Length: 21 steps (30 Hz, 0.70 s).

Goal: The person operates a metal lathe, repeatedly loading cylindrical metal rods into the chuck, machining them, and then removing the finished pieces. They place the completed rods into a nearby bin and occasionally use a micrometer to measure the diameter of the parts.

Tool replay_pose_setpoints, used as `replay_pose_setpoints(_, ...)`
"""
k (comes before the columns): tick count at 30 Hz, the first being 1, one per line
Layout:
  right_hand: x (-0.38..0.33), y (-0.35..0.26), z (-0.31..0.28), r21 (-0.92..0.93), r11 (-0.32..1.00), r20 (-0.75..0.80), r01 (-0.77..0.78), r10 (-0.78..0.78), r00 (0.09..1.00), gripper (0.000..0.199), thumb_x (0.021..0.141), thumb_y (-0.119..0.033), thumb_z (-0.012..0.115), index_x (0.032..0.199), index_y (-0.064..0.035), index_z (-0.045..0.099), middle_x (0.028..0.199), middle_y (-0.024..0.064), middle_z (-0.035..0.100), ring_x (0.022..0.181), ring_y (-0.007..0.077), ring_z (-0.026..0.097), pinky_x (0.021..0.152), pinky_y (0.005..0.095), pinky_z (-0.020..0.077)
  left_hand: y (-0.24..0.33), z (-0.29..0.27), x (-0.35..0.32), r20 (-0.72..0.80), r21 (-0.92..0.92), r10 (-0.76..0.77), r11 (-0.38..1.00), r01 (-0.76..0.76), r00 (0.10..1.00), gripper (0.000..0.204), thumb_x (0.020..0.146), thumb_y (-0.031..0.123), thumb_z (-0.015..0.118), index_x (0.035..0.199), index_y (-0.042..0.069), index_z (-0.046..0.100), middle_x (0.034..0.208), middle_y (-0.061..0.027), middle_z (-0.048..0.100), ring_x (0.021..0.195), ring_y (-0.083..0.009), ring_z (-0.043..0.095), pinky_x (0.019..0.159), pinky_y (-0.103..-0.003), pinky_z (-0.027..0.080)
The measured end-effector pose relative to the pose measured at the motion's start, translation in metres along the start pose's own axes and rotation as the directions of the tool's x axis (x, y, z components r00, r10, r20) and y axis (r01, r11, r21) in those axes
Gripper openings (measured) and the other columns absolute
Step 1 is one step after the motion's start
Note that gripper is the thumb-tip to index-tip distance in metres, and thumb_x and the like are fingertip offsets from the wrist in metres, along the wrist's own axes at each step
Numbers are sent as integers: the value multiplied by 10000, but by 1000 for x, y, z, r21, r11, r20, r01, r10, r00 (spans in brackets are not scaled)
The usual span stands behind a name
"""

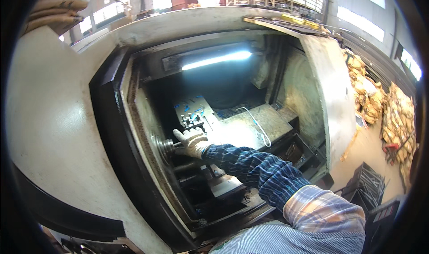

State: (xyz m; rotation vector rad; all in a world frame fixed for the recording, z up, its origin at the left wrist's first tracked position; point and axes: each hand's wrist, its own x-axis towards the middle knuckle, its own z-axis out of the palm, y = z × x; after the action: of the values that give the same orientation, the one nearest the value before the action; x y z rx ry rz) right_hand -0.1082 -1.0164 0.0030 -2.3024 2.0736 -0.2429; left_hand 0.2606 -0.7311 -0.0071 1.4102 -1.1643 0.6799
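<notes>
My right hand [192,141], in a white work glove with a blue plaid sleeve over the forearm, reaches deep into an open lathe enclosure [67,120]. Its fingers are closed around a metal workpiece [175,144] sticking out of the round chuck [164,146] on the left inner wall. Just above the hand stands the tool post [192,119] with several bolts on top. My left hand is not in view.
A lamp strip [216,60] lights the inside of the machine. A pale hose [259,126] lies over the grimy slanted cover [250,126]. The sliding door [333,97] stands open at right. Piles of brass-coloured swarf [395,120] and dark crates [371,182] sit on the floor at right.
</notes>
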Motion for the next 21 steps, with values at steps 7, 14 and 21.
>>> replay_pose_setpoints(7,-128,19,-13,282,958,-178,52,-1,984,743,844,-522,737,1469,-195,503,1129,173,684,1044,343,668,845,464,556,31,-3,38,77,49,273,960,-277,959,349,1055,195,545,1279,-64,616,1082,-194,697,910,-305,686,811,-435,560)
replay_pose_setpoints(14,-365,88,-9,622,781,-124,-49,159,979,635,938,-322,728,1497,-146,484,1214,165,699,1120,281,677,973,407,560,90,0,21,207,-435,-33,892,122,978,369,1067,147,528,1353,-85,546,1124,-204,690,1054,-333,664,910,-438,569)
replay_pose_setpoints(21,-618,128,-3,692,581,-334,-428,784,523,394,994,-298,641,1317,-73,622,1172,156,718,958,218,730,836,321,597,191,-6,-20,533,-560,425,825,-72,732,348,1071,167,526,1338,-55,554,1275,-245,622,1112,-304,642,913,-412,555)
